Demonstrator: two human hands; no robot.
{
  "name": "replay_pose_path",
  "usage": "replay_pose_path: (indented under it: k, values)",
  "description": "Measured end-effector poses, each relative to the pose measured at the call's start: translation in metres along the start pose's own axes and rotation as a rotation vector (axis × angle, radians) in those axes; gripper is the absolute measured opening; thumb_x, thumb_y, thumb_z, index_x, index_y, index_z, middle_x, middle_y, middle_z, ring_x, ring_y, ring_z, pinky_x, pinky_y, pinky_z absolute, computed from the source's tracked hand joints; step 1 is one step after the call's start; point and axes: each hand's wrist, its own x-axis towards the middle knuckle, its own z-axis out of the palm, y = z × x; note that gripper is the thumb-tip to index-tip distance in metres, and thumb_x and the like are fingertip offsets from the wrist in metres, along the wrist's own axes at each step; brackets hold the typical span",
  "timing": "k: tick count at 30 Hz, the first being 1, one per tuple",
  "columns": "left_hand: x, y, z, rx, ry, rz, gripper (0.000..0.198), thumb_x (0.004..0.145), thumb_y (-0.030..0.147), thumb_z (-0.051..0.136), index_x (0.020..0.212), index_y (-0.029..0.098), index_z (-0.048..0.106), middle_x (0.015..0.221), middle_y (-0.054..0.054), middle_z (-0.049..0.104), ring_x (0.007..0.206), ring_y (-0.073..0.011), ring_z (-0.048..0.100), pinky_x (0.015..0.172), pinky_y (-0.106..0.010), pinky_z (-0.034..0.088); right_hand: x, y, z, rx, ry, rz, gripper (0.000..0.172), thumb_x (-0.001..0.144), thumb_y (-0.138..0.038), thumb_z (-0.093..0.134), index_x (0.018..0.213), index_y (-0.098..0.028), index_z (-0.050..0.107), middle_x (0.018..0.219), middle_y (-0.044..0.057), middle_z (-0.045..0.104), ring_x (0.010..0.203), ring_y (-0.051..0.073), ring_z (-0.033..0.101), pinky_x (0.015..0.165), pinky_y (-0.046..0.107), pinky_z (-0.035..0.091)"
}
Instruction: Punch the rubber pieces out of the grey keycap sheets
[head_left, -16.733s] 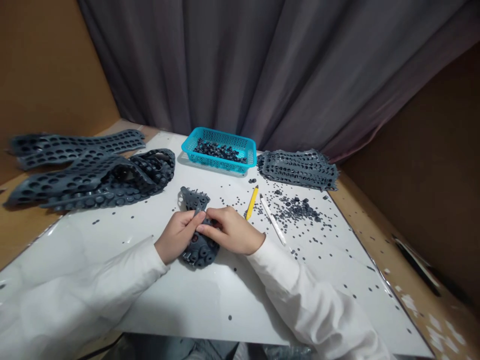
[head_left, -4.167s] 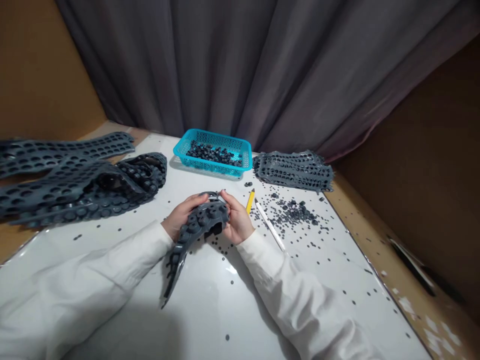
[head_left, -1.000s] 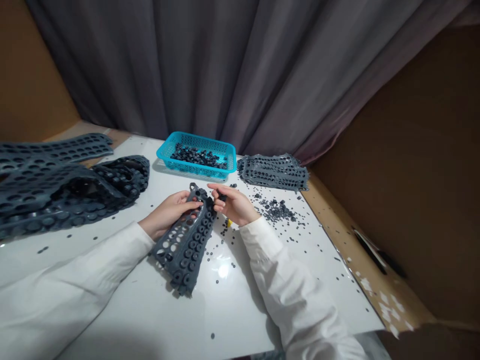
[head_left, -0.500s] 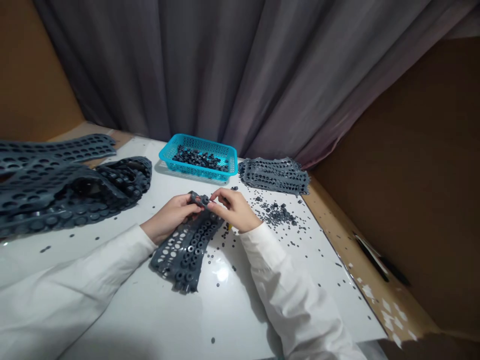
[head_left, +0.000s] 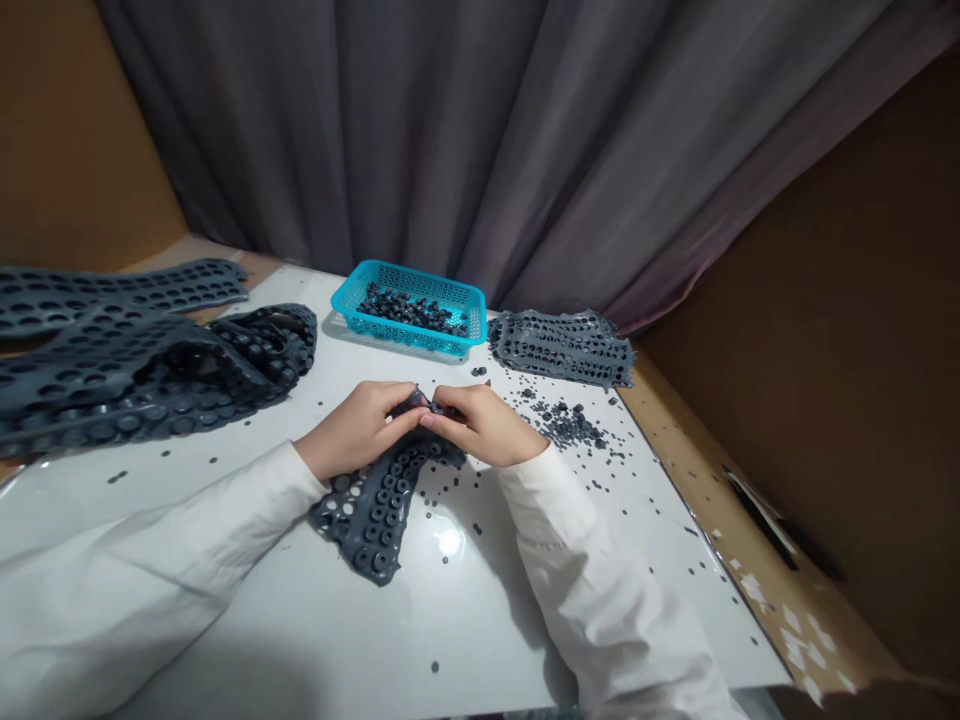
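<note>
A dark grey rubber sheet (head_left: pixel 379 510) with rows of moulded ring-shaped parts and open holes hangs below my hands, its lower end near the white tabletop. My left hand (head_left: pixel 364 425) is closed on the sheet's upper end, thumb in front. From the other side my right hand (head_left: pixel 484 422) pinches the same end, its thumb tip meeting the left thumb. The fingers hide most of the part between them. Beyond the hands, a turquoise basket (head_left: pixel 409 335) holds many small dark rubber pieces (head_left: pixel 412 308).
Larger rubber sheets (head_left: pixel 150 385) lie folded at the left. A stack of punched sheets (head_left: pixel 562 347) sits right of the basket, with a heap of small dark bits (head_left: pixel 571 425) before it. A dark, slim object (head_left: pixel 761 520) and white scraps (head_left: pixel 795 635) lie at the right edge.
My hands have come together, the right fingers now closed on the sheet's upper end beside the left. The sheet's upper part has bent. The camera view has shifted slightly.
</note>
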Motion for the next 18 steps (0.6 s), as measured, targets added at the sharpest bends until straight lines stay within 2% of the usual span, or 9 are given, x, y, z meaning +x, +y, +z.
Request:
replay_pose_path:
  k: [4,7,9,12,13,14,15,17,18]
  values:
    - [0.001,-0.002,0.0,0.015,0.007,0.052,0.026,0.086,0.028,0.043,0.063,0.017,0.044,0.059,0.004,0.046,0.056,-0.0102,0.043,0.054,-0.021,0.032,0.002,0.003,0.006,0.123,0.013,-0.048,0.034,0.09,-0.036,0.041,0.062,-0.017,0.041,0.056,-0.005,0.036,0.054,0.008,0.036,0.055,0.021,0.028]
    - [0.001,0.001,0.0,-0.068,0.004,0.046,0.029,0.088,0.03,0.041,0.061,0.017,0.042,0.057,0.005,0.043,0.056,-0.0096,0.042,0.055,-0.02,0.032,0.003,0.013,0.011,0.253,0.137,-0.036,0.035,0.089,-0.036,0.041,0.06,-0.017,0.042,0.056,-0.004,0.037,0.055,0.008,0.037,0.055,0.022,0.03]
    - [-0.002,0.006,-0.001,-0.119,0.025,0.037,0.03,0.087,0.029,0.041,0.06,0.017,0.042,0.056,0.005,0.042,0.055,-0.0094,0.042,0.054,-0.02,0.033,0.005,0.025,0.011,0.347,0.31,0.036,0.036,0.086,-0.04,0.045,0.058,-0.017,0.042,0.054,-0.004,0.035,0.053,0.009,0.036,0.053,0.022,0.03]
    - [-0.013,0.012,0.0,-0.169,0.02,0.053,0.029,0.085,0.028,0.044,0.059,0.016,0.044,0.055,0.005,0.041,0.053,-0.009,0.039,0.053,-0.02,0.032,0.008,0.042,0.004,0.52,0.726,0.254,0.039,0.08,-0.05,0.046,0.058,-0.019,0.042,0.051,-0.005,0.032,0.046,0.008,0.031,0.045,0.021,0.028]
    - [-0.017,0.012,0.001,-0.195,0.014,0.037,0.028,0.084,0.028,0.045,0.059,0.016,0.045,0.055,0.005,0.04,0.052,-0.0089,0.039,0.052,-0.02,0.031,0.01,0.045,0.002,0.58,0.822,0.317,0.039,0.079,-0.052,0.046,0.058,-0.019,0.042,0.05,-0.006,0.031,0.044,0.007,0.029,0.042,0.021,0.026]
    - [-0.02,0.011,0.002,-0.231,0.02,-0.001,0.027,0.084,0.029,0.046,0.06,0.016,0.047,0.055,0.005,0.041,0.052,-0.0089,0.039,0.052,-0.02,0.031,0.012,0.046,0.0,0.628,0.846,0.341,0.038,0.077,-0.052,0.048,0.06,-0.019,0.044,0.05,-0.006,0.032,0.043,0.007,0.028,0.041,0.02,0.025]
    - [-0.023,0.009,0.003,-0.28,0.039,-0.062,0.027,0.084,0.03,0.046,0.061,0.016,0.048,0.055,0.005,0.042,0.052,-0.0092,0.04,0.051,-0.02,0.032,0.013,0.046,0.0,0.661,0.796,0.338,0.035,0.075,-0.05,0.051,0.061,-0.019,0.047,0.052,-0.006,0.034,0.043,0.006,0.029,0.041,0.02,0.026]
    - [-0.026,0.002,0.006,-0.403,0.075,-0.166,0.024,0.083,0.033,0.047,0.067,0.016,0.052,0.058,0.004,0.048,0.056,-0.0106,0.045,0.054,-0.02,0.036,0.016,0.046,0.003,0.773,0.611,0.346,0.03,0.074,-0.047,0.054,0.067,-0.017,0.054,0.052,-0.006,0.035,0.043,0.006,0.03,0.041,0.019,0.026]
    - [-0.026,-0.003,0.007,-0.465,0.083,-0.201,0.023,0.083,0.034,0.048,0.07,0.016,0.053,0.061,0.003,0.05,0.059,-0.0114,0.047,0.056,-0.021,0.038,0.016,0.046,0.006,0.833,0.558,0.373,0.028,0.073,-0.045,0.055,0.071,-0.017,0.056,0.052,-0.006,0.036,0.042,0.005,0.029,0.04,0.019,0.025]
